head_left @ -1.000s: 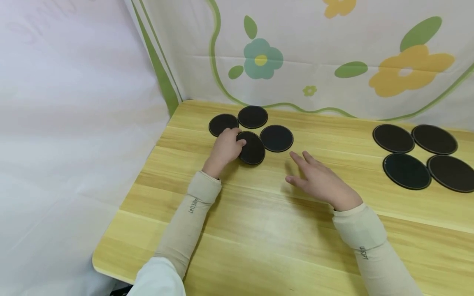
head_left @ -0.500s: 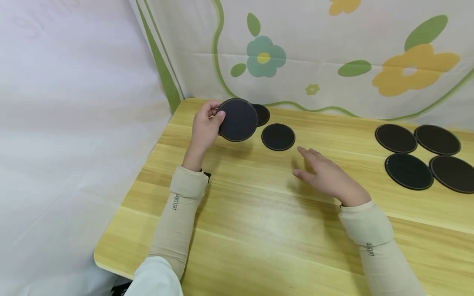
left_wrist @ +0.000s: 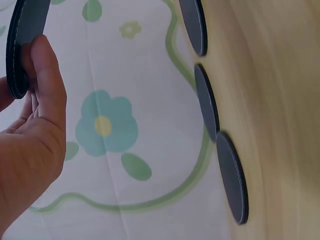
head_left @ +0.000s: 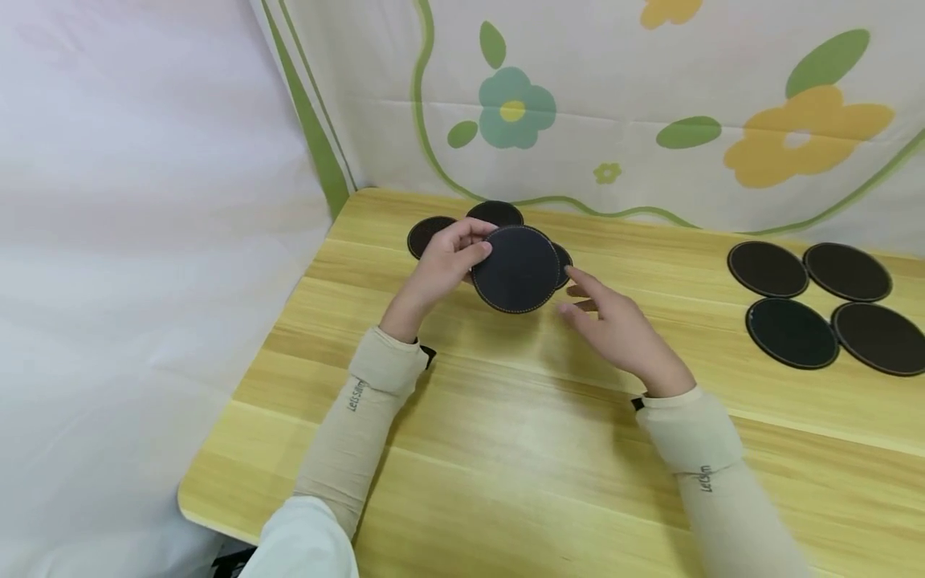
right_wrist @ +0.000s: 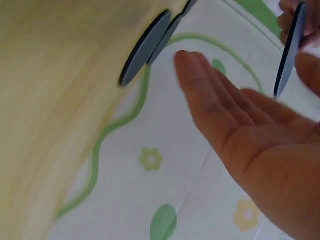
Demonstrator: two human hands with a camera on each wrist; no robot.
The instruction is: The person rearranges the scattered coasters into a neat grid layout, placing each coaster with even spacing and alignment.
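In the head view my left hand [head_left: 446, 261] pinches a round black coaster [head_left: 516, 270] with a stitched edge, thumb on its face and fingers behind. It is held up over the table and tilted to show its face; the left wrist view catches this coaster [left_wrist: 27, 37] nearly edge-on. Just right of it is my right hand [head_left: 614, 321], fingers spread and holding nothing, fingertips close to the coaster's right edge. Behind, three more coasters lie on the table: a left one [head_left: 426, 237], a back one [head_left: 495, 212] and a right one [head_left: 565, 265], each partly covered.
Several more black coasters [head_left: 792, 332] lie grouped flat at the right of the wooden table [head_left: 506, 449]. A white cloth with printed flowers [head_left: 614, 88] hangs along the back edge, and plain white cloth [head_left: 144, 281] hangs on the left.
My left hand has lifted the front coaster off the table, tilted it up, then carried it right and slightly lower. My right hand, first shifting slightly right, has come back left toward it.
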